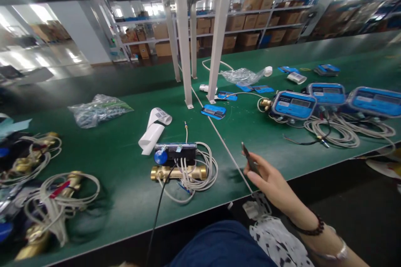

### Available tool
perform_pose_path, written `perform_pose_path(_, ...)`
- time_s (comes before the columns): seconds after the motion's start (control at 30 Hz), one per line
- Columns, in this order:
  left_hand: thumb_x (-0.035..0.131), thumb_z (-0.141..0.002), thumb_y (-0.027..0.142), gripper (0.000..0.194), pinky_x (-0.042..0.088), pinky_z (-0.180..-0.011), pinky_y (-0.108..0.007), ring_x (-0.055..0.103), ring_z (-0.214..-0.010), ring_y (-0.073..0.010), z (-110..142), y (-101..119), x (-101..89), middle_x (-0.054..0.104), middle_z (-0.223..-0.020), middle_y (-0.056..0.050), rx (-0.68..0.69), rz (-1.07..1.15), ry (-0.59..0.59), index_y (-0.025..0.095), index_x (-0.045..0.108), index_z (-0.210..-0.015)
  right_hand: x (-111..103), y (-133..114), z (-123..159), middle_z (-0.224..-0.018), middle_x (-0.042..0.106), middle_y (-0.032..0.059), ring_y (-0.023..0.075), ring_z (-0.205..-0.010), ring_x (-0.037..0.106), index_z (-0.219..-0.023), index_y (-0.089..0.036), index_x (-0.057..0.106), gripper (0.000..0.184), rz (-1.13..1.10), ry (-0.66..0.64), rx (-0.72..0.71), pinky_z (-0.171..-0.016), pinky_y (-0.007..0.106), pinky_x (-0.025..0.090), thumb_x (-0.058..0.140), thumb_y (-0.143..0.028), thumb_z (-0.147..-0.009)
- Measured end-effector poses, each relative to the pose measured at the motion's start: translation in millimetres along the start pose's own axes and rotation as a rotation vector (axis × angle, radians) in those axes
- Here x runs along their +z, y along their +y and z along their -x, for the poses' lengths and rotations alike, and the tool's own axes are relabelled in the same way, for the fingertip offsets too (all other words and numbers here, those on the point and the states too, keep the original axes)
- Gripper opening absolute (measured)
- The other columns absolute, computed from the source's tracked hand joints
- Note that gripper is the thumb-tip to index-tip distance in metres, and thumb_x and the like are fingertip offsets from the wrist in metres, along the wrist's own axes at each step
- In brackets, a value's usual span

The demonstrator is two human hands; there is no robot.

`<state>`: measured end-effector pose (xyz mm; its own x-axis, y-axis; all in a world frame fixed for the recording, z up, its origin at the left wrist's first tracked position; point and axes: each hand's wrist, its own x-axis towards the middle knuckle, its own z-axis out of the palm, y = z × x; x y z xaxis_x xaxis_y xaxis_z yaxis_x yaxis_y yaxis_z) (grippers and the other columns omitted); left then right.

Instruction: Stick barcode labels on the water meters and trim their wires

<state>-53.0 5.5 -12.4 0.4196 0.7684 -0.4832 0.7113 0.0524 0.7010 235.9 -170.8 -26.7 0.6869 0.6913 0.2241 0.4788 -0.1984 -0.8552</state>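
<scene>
My right hand (266,177) is raised over the front edge of the green bench, closed around a slim, dark, pointed tool (250,160). Its exact kind is not clear. To the left of that hand lies a brass meter (180,172) with a dark housing, a blue round cap (161,157) and a coil of grey cable (209,171). A thin black cable (160,204) runs from this meter down over the bench edge. No fingers of my left hand show; only a small skin-toned sliver appears at the bottom border.
White posts (217,33) stand on the bench (125,200). Several blue-faced meters (294,105) with coiled cables sit at right; more brass meters (67,192) lie at left. Curled label paper (153,135), a plastic bag (98,110) and blue panels (213,111) lie between.
</scene>
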Motion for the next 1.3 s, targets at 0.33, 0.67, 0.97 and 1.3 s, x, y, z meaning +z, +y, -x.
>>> perform_pose_path(0.33, 0.072, -0.068, 0.054, 0.045, 0.029, -0.038, -0.017, 0.040, -0.044, -0.0039, 21, 56, 43.1, 0.051, -0.068, 0.000, 0.284, 0.694, -0.139, 0.013, 0.073, -0.087, 56, -60, 47, -0.121, 0.056, 0.0085, 0.0221, -0.118, 0.051, -0.127, -0.026, 0.055, 0.040, -0.355, -0.627, -0.053, -0.103, 0.039, 0.039, 0.053, -0.031, -0.088)
perform_pose_path(0.67, 0.049, -0.087, 0.032, 0.028, 0.043, -0.063, -0.023, 0.057, -0.065, -0.0141, 24, 57, 48.8, 0.063, -0.067, -0.003, 0.559, 0.244, 0.140, 0.017, 0.070, -0.077, 51, -51, 56, -0.135, 0.048, 0.0101, 0.0206, -0.130, 0.041, -0.137, -0.025, 0.046, 0.047, -0.272, -0.697, 0.053, -0.112, 0.039, 0.031, 0.049, -0.041, -0.092)
perform_pose_path(0.97, 0.036, -0.093, 0.030, 0.034, 0.039, -0.058, -0.021, 0.055, -0.060, -0.0119, 26, 55, 51.5, 0.059, -0.064, 0.000, 0.647, 0.083, 0.124, 0.018, 0.057, -0.069, 56, -54, 58, -0.142, 0.044, 0.0107, 0.0221, -0.133, 0.039, -0.138, -0.024, 0.046, 0.052, -0.296, -0.706, 0.055, -0.112, 0.040, 0.031, 0.050, -0.046, -0.091)
perform_pose_path(1.3, 0.036, -0.088, 0.027, 0.030, 0.035, -0.059, -0.023, 0.051, -0.060, -0.0124, 26, 55, 47.9, 0.055, -0.061, 0.001, 0.606, 0.044, 0.051, 0.018, 0.052, -0.064, 54, -58, 58, -0.109, 0.063, 0.0083, 0.0204, -0.100, 0.059, -0.138, -0.021, 0.048, 0.058, -0.337, -0.749, 0.125, -0.095, 0.035, 0.046, 0.050, -0.052, -0.089)
